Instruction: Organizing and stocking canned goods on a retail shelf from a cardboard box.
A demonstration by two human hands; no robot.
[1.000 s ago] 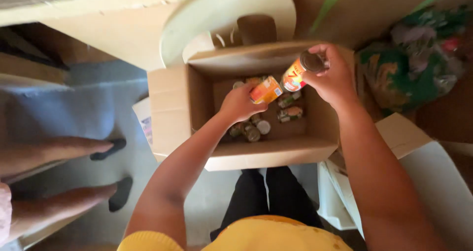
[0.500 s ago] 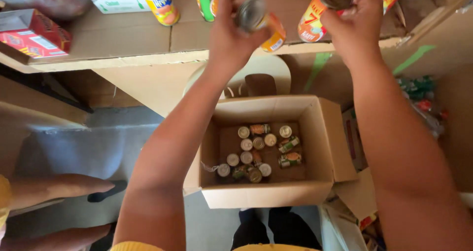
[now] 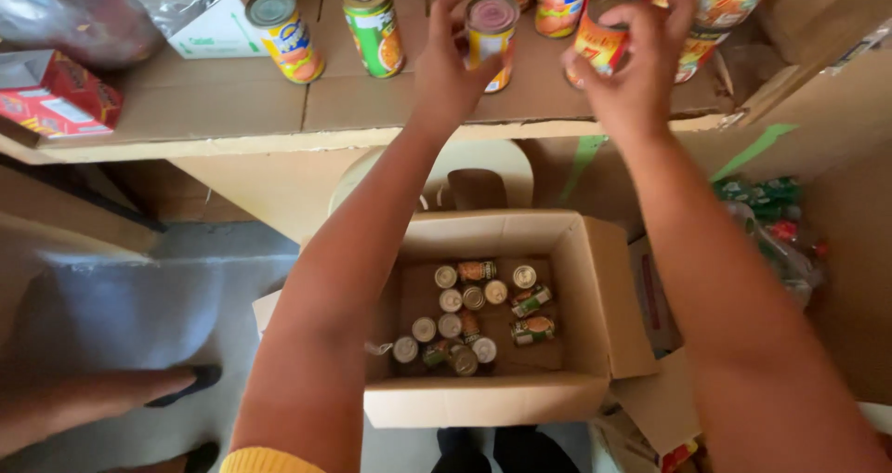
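Warm, soft light falls evenly over the shelf (image 3: 214,111), with no hard glare on it. The can tops catch a dull sheen, clearest on the can (image 3: 490,27) in the left hand (image 3: 446,64). Below the shelf it dims; the box (image 3: 483,403) interior sits in shade and the floor (image 3: 139,306) goes grey and murky. Edges bend outward, wide-lens style. The right hand (image 3: 632,73) looks slightly soft, perhaps motion blur. The forearms close to the lens lose focus.

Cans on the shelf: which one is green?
The green can, second from the left, standing free beside the left hand; the others are yellow, orange or red.
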